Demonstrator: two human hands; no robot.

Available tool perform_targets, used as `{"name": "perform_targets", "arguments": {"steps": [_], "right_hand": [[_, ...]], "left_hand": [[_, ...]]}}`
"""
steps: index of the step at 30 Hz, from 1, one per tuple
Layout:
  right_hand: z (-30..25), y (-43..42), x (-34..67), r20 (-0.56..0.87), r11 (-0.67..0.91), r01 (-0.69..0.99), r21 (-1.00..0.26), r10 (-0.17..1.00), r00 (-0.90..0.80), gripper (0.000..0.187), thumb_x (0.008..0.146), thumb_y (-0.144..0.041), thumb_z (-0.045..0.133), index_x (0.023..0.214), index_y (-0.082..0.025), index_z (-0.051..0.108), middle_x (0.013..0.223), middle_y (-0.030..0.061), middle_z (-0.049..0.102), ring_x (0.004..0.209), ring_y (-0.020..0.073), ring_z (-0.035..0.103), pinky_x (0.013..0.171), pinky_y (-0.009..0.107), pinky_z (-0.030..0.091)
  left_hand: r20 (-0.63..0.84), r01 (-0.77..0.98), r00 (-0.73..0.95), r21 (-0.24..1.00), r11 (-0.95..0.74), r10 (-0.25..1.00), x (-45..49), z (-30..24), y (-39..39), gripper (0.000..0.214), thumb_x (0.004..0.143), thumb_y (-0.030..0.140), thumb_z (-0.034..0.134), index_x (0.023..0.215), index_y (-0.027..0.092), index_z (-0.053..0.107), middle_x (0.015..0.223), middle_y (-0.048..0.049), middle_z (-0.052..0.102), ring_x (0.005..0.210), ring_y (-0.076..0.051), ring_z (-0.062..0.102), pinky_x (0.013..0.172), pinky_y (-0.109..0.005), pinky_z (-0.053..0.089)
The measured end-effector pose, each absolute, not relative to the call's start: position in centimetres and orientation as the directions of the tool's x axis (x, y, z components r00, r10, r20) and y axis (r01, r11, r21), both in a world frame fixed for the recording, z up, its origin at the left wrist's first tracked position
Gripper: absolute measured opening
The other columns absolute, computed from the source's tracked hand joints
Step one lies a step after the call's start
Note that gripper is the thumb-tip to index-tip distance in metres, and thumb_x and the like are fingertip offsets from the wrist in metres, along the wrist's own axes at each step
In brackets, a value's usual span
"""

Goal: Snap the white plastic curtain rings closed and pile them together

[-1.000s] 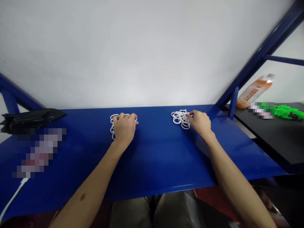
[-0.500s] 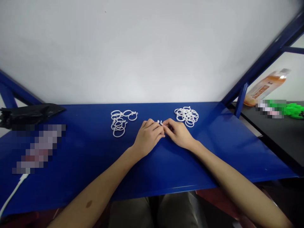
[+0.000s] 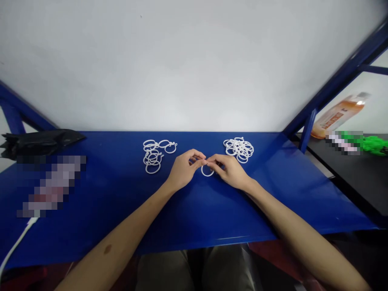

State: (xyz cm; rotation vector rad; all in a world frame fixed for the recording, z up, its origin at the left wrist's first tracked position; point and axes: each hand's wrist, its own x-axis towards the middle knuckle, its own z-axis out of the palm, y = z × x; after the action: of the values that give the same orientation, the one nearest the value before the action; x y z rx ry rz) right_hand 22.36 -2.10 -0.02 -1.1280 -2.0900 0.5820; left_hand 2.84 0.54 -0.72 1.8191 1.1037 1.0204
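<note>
A white curtain ring hangs below my fingertips at the middle of the table, its top part hidden by them. My left hand pinches the ring's top from the left with thumb and forefinger. From the other side my right hand pinches the same spot, the fingertips of both hands nearly touching. To the left lies a loose group of white rings with small eyelets. A denser pile of similar rings is just beyond my right hand.
The blue table meets a pale wall at the back. A black plastic bag and a white cable are at the left. On a dark surface at the right are an orange bottle and a green object.
The ring's round part now shows below my fingers, where before only small white tips showed above them. My left hand has turned, its fingers drawn into a thumb-and-forefinger pinch.
</note>
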Motion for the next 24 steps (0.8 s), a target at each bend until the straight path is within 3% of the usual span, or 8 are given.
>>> {"name": "perform_targets", "arguments": {"steps": [5, 13, 15, 18, 21, 24], "right_hand": [[0.1, -2.3, 22.2, 0.363, 0.555, 0.522, -0.647, 0.827, -0.429, 0.021, 0.101, -0.032, 0.051, 0.095, -0.019, 0.066, 0.079, 0.0017, 0.068, 0.068, 0.0124, 0.061, 0.066, 0.024, 0.047], [-0.6, -2.0, 22.4, 0.429, 0.651, 0.522, -0.551, 0.758, -0.492, 0.023, 0.103, -0.030, 0.046, 0.100, -0.019, 0.066, 0.087, 0.0044, 0.070, 0.076, 0.0148, 0.063, 0.072, 0.027, 0.050], [-0.7, -1.7, 22.7, 0.428, 0.654, 0.564, -0.503, 0.756, -0.495, 0.024, 0.103, -0.030, 0.045, 0.102, -0.019, 0.067, 0.090, 0.0056, 0.071, 0.080, 0.0161, 0.064, 0.074, 0.029, 0.051], [-0.5, -1.0, 23.6, 0.399, 0.605, 0.701, -0.378, 0.790, -0.466, 0.026, 0.103, -0.028, 0.045, 0.106, -0.018, 0.068, 0.097, 0.0085, 0.070, 0.087, 0.0189, 0.064, 0.079, 0.032, 0.051], [0.1, -0.5, 25.2, 0.361, 0.463, 0.854, -0.237, 0.858, -0.364, 0.028, 0.102, -0.025, 0.045, 0.109, -0.017, 0.070, 0.104, 0.0112, 0.067, 0.091, 0.0212, 0.062, 0.079, 0.033, 0.050], [0.8, -0.1, 27.2, 0.328, 0.334, 0.936, -0.111, 0.901, -0.283, 0.028, 0.100, -0.021, 0.046, 0.105, -0.018, 0.073, 0.103, 0.0116, 0.065, 0.091, 0.0226, 0.059, 0.079, 0.032, 0.047]], "left_hand": [[0.228, 0.314, 0.325, 0.890, -0.332, 0.918, 2.5, -0.9, 0.6, 0.008, 0.084, 0.030, 0.068, 0.083, 0.022, 0.069, 0.079, 0.0019, 0.071, 0.066, -0.013, 0.061, 0.062, -0.026, 0.047], [0.271, 0.404, 0.337, 0.823, -0.399, 0.902, 2.5, -1.5, 0.6, 0.009, 0.088, 0.031, 0.066, 0.084, 0.024, 0.069, 0.081, 0.0014, 0.070, 0.072, -0.015, 0.062, 0.069, -0.029, 0.049], [0.316, 0.492, 0.375, 0.729, -0.476, 0.872, 2.6, -1.7, 0.9, 0.012, 0.091, 0.034, 0.064, 0.090, 0.023, 0.069, 0.086, -0.0006, 0.071, 0.080, -0.018, 0.063, 0.076, -0.032, 0.051], [0.389, 0.677, 0.413, 0.474, -0.563, 0.824, 2.1, -2.2, 1.9, 0.024, 0.094, 0.041, 0.061, 0.106, 0.021, 0.068, 0.104, -0.0063, 0.071, 0.102, -0.026, 0.059, 0.092, -0.042, 0.047], [0.427, 0.852, 0.335, 0.242, -0.463, 0.840, 0.8, -2.7, 3.3, 0.039, 0.096, 0.044, 0.054, 0.123, 0.018, 0.064, 0.126, -0.0132, 0.065, 0.119, -0.035, 0.051, 0.100, -0.050, 0.040], [0.420, 0.949, 0.239, 0.092, -0.303, 0.875, -0.6, -3.0, 4.1, 0.039, 0.097, 0.036, 0.050, 0.128, 0.016, 0.062, 0.130, -0.0178, 0.061, 0.120, -0.039, 0.049, 0.097, -0.052, 0.039]]}}
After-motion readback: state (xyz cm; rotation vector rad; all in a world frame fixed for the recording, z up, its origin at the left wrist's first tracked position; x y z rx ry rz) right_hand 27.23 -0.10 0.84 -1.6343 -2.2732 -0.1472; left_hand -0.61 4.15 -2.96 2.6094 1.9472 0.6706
